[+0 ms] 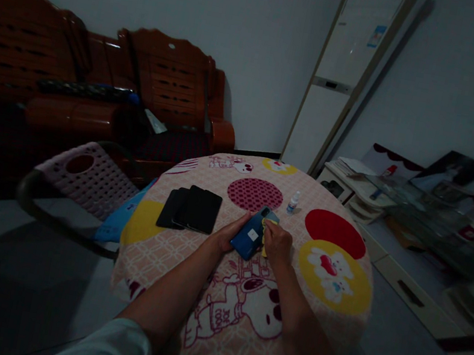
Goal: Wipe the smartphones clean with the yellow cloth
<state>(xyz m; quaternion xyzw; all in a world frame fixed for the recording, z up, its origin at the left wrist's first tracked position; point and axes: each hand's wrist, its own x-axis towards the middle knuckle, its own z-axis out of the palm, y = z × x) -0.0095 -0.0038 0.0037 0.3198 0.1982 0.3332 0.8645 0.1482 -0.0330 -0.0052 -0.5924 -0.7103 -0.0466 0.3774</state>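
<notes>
A blue smartphone (pixel 245 241) lies back side up in my left hand (pixel 229 232), whose fingers grip its left edge. The phone has a camera block at its top and a small white sticker on its back. My right hand (pixel 277 241) is closed on a yellow cloth (pixel 265 248) and presses it against the phone's upper right part. Behind my hands a small white bottle (pixel 293 202) with a blue label stands upright. To the left lie dark flat tablet-like things (pixel 198 209), partly overlapping.
A round table with a patterned cloth (pixel 177 259) is before me. A pink woven chair (pixel 85 175) stands at its left, with wooden armchairs (pixel 167 79) behind. A tall white air conditioner (pixel 334 66) stands at the back; a cluttered low cabinet (pixel 406 281) runs along the right.
</notes>
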